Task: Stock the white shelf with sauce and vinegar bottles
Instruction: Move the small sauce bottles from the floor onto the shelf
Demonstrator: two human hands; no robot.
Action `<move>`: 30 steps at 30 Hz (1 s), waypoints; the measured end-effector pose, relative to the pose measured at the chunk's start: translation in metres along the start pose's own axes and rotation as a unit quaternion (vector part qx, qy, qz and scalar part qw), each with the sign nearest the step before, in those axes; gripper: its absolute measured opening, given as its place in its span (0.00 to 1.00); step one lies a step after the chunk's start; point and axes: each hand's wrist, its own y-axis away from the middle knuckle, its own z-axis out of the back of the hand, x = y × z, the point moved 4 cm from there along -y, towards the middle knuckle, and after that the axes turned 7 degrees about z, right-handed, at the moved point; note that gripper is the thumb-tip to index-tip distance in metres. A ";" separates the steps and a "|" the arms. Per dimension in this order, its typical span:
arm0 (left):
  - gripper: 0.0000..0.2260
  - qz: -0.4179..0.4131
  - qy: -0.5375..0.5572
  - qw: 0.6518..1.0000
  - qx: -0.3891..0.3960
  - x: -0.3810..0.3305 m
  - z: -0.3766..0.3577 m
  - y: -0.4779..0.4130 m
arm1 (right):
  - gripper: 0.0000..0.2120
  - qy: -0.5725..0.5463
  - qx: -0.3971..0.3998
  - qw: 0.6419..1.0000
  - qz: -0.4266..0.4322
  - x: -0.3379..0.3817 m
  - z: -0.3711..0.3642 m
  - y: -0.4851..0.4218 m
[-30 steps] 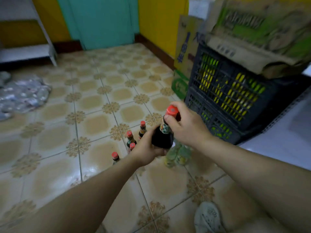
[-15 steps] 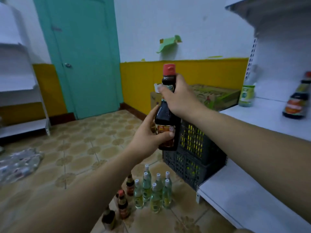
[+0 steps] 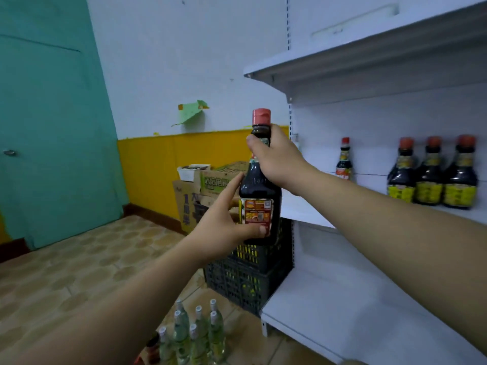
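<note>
Lifted from floor level a second ago, the bottle point(image 3: 259, 191) now hangs upright in mid-air just short of the shelf point(image 3: 303, 214), which has swung into view on the right.

Nearest the camera, a cluster of clear vinegar bottles point(image 3: 197, 335) stands on the tiles close below the arms. With eyes on the shelf, a step forward could knock them over, and they stand tight enough for one to topple the others.

Above them the left hand point(image 3: 224, 227) holds the bottle's lower body, thumb pressed across the foot of the label and forefinger laid straight up the side. The right hand point(image 3: 276, 164) is wrapped round the neck under the red cap. Both hands have hold of the glass, but the lower one looks light. If the right hand lets go early, the weight may slip through.

Directly below the bottle sits a dark crate point(image 3: 245, 280), butted against the shelf's end, so a drop would likely strike hard plastic.

Beyond it is the bare front of the middle board, which seems the likely landing spot. Its edge is the hazard, since a base brought in too low would catch on it. Whether the cap clears the upper board point(image 3: 369, 56) cannot be judged from this angle.

Farther in, three dark bottles point(image 3: 432, 177) stand shoulder to shoulder with a small bottle point(image 3: 344, 162) apart to their left, and a careless push sideways could send the row over.

Cardboard boxes point(image 3: 210, 185) and a teal door point(image 3: 52, 127) close the background.
</note>
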 end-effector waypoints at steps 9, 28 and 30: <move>0.40 -0.054 0.190 0.971 0.138 -0.022 -0.083 -0.034 | 0.11 -0.008 -0.147 0.988 -0.039 0.013 0.091 0.026; 0.35 -0.022 0.226 0.934 0.275 -0.018 -0.187 -0.090 | 0.26 0.141 -0.212 0.951 -0.175 -0.034 0.191 0.052; 0.35 -0.010 0.229 0.932 0.281 -0.012 -0.199 -0.094 | 0.38 0.189 -0.186 0.946 -0.188 -0.048 0.196 0.062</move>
